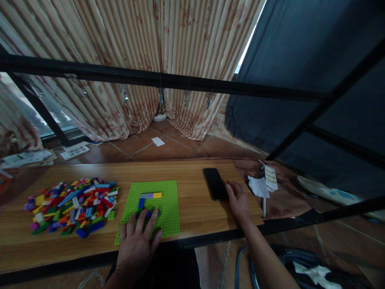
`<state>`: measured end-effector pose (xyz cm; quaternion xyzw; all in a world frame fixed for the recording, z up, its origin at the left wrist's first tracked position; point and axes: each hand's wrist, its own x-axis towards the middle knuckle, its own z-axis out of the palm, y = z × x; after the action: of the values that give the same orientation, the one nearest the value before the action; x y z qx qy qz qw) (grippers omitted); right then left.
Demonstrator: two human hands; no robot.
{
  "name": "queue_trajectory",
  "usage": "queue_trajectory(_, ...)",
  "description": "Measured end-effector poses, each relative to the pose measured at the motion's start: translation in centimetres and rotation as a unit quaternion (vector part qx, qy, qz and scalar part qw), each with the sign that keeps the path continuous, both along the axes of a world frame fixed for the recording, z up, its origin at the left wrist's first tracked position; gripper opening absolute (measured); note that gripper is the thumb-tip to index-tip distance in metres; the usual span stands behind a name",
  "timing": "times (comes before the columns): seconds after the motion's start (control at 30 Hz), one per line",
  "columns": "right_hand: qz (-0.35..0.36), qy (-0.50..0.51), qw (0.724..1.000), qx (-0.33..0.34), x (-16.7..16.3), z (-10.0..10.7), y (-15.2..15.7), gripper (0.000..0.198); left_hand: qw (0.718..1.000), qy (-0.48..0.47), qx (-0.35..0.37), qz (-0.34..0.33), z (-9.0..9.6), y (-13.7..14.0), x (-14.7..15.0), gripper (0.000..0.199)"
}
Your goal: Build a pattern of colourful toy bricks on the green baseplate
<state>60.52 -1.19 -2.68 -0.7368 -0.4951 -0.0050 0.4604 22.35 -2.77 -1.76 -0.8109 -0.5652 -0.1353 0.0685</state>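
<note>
My left hand (138, 233) lies over the lower part of a green studded baseplate (170, 204), its fingers spread. On the plate, toy bricks (146, 196) in blue, lavender and yellow form a row with a blue side running down from its left end. More bricks, dark blue and green, show between and beside my fingertips, partly covered by them. At the right, my right hand (238, 198) rests on the table with loosely bent fingers beside a black smartphone (214, 184). Its fingers are close to the phone's right edge; whether they touch it is unclear.
A wide pile of loose coloured bricks (72, 206) covers the left of the wooden table (195, 224). Past the right end lie white papers (259, 187). A black metal bar (180, 81) crosses beyond the table, with curtains (129, 48) behind. A dark bag (291, 261) is below right.
</note>
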Motion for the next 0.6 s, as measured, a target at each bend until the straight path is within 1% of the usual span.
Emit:
queue_trajectory(0.1, -0.009, -0.02, 0.996, -0.092, -1.3, 0.6, 0.7, 0.065, 1.0, 0.008, -0.002, -0.002, 0.0, 0.1, 0.0, 0.046)
queue_trajectory(0.2, -0.058, -0.041, 0.981, -0.182, -3.0, 1.3, 1.8, 0.083, 1.0, 0.011, -0.005, 0.001, 0.0, 0.1, 0.0, 0.046)
queue_trajectory(0.3, -0.095, -0.06, 0.966, -0.233, -4.5, 1.8, 3.0, 0.098, 1.0, 0.01, 0.003, -0.003, 0.1, 0.1, 0.0, 0.047)
queue_trajectory(0.43, -0.133, -0.046, 0.956, -0.255, -5.3, 2.0, 4.1, 0.098, 1.0, 0.005, 0.02, -0.021, 0.0, 0.0, -0.2, 0.047)
queue_trajectory(0.5, -0.147, -0.038, 0.946, -0.286, -5.5, 2.3, 4.4, 0.098, 0.999, 0.001, 0.033, -0.027, -0.2, 0.0, -0.3, 0.047)
queue_trajectory(0.6, -0.161, -0.038, 0.924, -0.345, -5.7, 2.8, 4.8, 0.099, 0.998, -0.009, 0.049, -0.034, -0.4, 0.1, -0.4, 0.048)
